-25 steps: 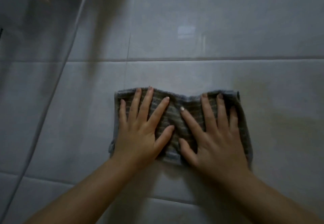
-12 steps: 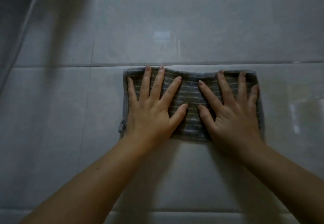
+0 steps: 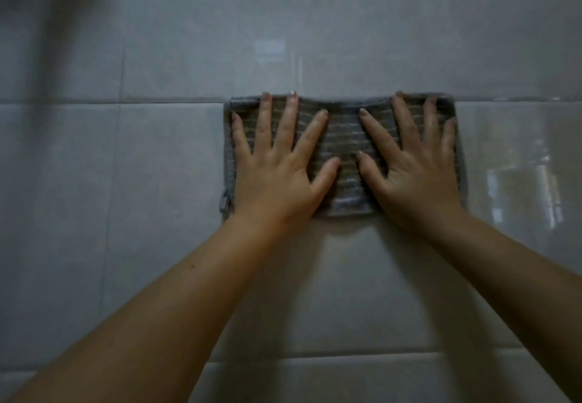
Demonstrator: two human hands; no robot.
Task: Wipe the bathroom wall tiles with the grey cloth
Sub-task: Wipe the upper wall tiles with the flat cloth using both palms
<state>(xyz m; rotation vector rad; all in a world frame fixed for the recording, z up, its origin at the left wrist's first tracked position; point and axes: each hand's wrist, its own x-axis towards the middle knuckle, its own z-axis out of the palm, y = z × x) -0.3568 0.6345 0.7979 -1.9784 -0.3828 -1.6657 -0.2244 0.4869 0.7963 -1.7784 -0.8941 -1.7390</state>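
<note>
Glossy pale grey wall tiles fill the whole view, large rectangular ones laid in rows, with a dim shadowed patch in the upper left corner. One horizontal grout line crosses the wall a little above the middle, a second one runs low down, and a faint vertical joint drops between them on the left. A soft pale rectangle of reflected light sits on the upper tile, and streaky reflections shine on the tile at the right. Two bare forearms reach up from the bottom edge, the left forearm from the lower left and the right forearm from the lower right. The grey cloth lies flat against the wall as a wide rectangle with a ribbed, striped weave, its top edge running along the upper grout line and the rest of it on the tile below. Both hands press it to the tile, side by side. The left hand covers the cloth's left half, palm flat and fingers straight and spread. The right hand covers the right half in the same flat, spread way. The thumbs point toward each other across the bare middle strip of cloth, near but apart. The longest fingertips reach the cloth's top edge. A small fabric loop hangs at the cloth's lower left corner, just beside the left wrist.
</note>
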